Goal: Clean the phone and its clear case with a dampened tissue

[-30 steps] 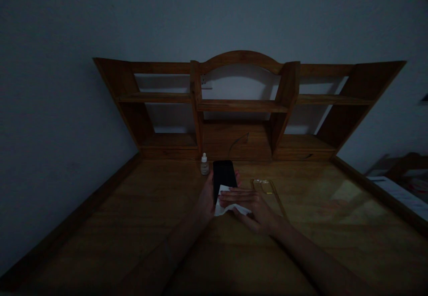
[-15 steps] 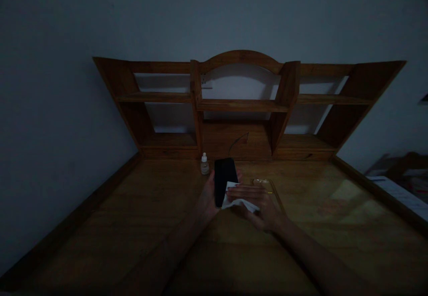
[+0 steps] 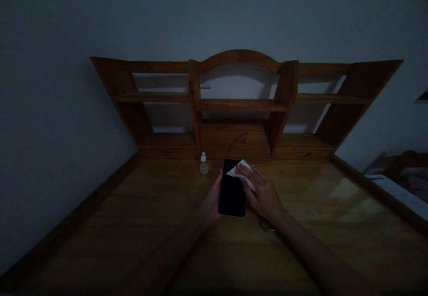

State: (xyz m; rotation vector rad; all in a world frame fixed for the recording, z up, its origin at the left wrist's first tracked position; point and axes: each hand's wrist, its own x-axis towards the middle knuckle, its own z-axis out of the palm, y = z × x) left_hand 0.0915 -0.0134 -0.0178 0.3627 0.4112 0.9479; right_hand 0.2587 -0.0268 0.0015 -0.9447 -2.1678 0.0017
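A black smartphone (image 3: 232,198) is held upright over the desk, its dark face toward me. My left hand (image 3: 213,200) grips it along the left edge, the thumb at the side and the other fingers hidden behind. A white wipe (image 3: 243,169) lies against the upper right of the phone's face. Over it presses my right hand (image 3: 262,193), fingers closed on the wipe and pointing up-left. Below the right wrist, the edge of a clear phone case (image 3: 266,227) shows; my hand and forearm cover the rest.
A small dropper bottle (image 3: 203,164) with a white top stands left of the phone. Behind it rises a wooden shelf unit (image 3: 240,105) against the wall. A thin cable (image 3: 236,141) hangs there. Papers (image 3: 397,195) lie beyond the wooden desk's (image 3: 140,224) right edge.
My right hand has moved the wipe from the phone's lower right part up to its top. The phone has shifted slightly right and its face has turned more toward me.
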